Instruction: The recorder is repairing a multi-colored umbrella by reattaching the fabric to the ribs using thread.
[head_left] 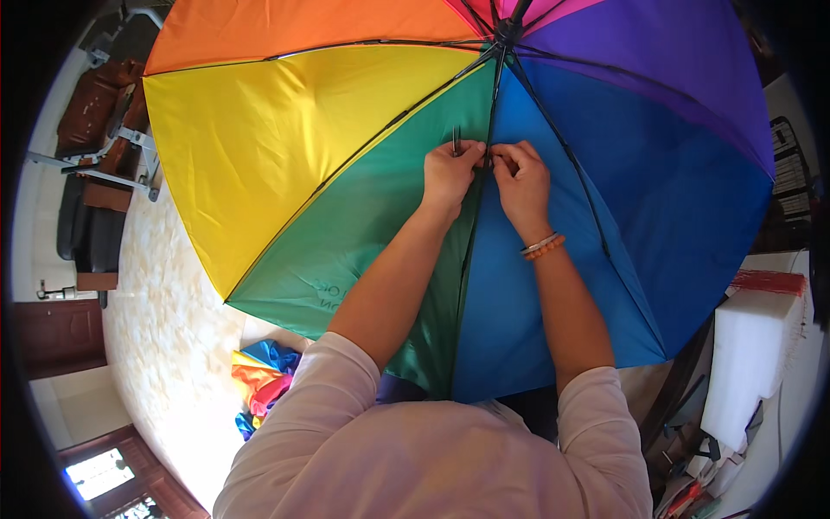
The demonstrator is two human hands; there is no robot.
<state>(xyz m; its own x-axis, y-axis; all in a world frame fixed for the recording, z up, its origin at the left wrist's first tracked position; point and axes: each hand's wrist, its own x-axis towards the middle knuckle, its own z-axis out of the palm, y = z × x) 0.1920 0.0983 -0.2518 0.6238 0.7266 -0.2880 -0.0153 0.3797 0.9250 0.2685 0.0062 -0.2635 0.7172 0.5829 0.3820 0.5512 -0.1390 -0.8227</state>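
Observation:
A large rainbow umbrella (303, 130) is spread open before me, its inside facing me, with black ribs running from the hub (507, 31) at the top. Both my hands meet at the rib (468, 246) between the green and blue panels. My left hand (448, 180) is closed, a slim dark pointed tool (456, 138) sticking up from its fingers, while its thumb and forefinger pinch at the rib. From the other side my right hand (524, 186) is closed in a pinch, its fingertips against the same rib. Whatever lies between the right fingertips is too small to make out.
A crumpled heap of rainbow fabric (264, 372) lies on the pale floor (164, 320) to my left. Exercise equipment with brown and black pads (91, 216) stands at the far left. White foam blocks (748, 355) and assorted clutter are stacked on the right.

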